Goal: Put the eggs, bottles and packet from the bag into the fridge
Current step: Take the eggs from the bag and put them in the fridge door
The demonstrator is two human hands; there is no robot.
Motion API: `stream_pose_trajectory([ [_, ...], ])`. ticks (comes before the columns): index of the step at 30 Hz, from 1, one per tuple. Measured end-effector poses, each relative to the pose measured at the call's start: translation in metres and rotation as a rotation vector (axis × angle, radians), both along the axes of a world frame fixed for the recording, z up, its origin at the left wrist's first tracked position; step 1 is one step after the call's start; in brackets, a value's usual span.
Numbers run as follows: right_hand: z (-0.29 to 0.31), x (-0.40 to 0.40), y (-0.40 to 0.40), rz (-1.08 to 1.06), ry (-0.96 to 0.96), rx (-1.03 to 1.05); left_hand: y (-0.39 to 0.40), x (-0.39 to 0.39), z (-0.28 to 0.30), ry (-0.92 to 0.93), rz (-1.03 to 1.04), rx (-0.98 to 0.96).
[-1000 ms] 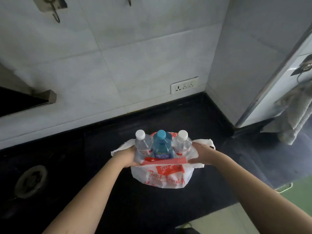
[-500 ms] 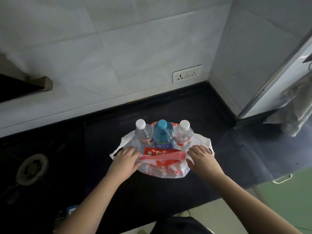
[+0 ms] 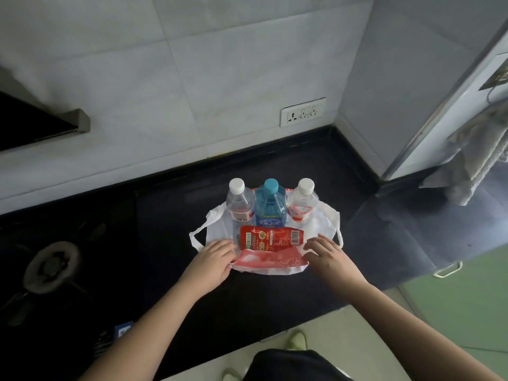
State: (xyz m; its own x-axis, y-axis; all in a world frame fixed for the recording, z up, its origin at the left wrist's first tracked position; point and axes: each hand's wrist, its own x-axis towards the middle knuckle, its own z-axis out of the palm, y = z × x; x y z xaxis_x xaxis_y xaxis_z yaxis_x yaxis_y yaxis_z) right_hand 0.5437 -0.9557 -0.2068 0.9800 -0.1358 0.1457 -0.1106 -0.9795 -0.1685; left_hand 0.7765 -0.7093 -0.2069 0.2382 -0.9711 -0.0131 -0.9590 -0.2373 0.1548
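Observation:
A white plastic bag (image 3: 324, 225) with red print lies spread on the black counter (image 3: 176, 215). Three bottles stand upright in it: a clear one with a white cap (image 3: 238, 204) on the left, a blue one (image 3: 270, 207) in the middle, and a clear one with a white cap (image 3: 302, 204) on the right. A red packet (image 3: 270, 239) lies in front of the bottles. No eggs show. My left hand (image 3: 213, 261) presses the bag's folded front edge down at the left. My right hand (image 3: 328, 255) presses it down at the right, fingers spread.
A gas burner (image 3: 52, 266) sits at the left of the counter. A wall socket (image 3: 302, 111) is behind the bag. A grey cloth (image 3: 478, 160) hangs on the white fridge door (image 3: 450, 111) at the right. Green cabinet fronts (image 3: 467, 298) lie below right.
Both hands have pushed the bag's sides down from the bottles to the counter, uncovering the red packet. The view has tilted further down.

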Motion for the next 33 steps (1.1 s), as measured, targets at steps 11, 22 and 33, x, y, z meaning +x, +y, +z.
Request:
stream_pose_trajectory([
  [11,-0.008,-0.021,0.024,-0.229,0.201,0.146,0.015,-0.012,-0.012,0.076,-0.022,0.127],
  [22,-0.021,-0.02,0.034,-0.323,0.055,0.051,0.015,-0.02,-0.011,0.109,0.069,0.237],
  [33,-0.017,-0.003,0.056,-0.143,0.229,0.207,0.0,-0.041,-0.021,0.176,0.002,0.061],
])
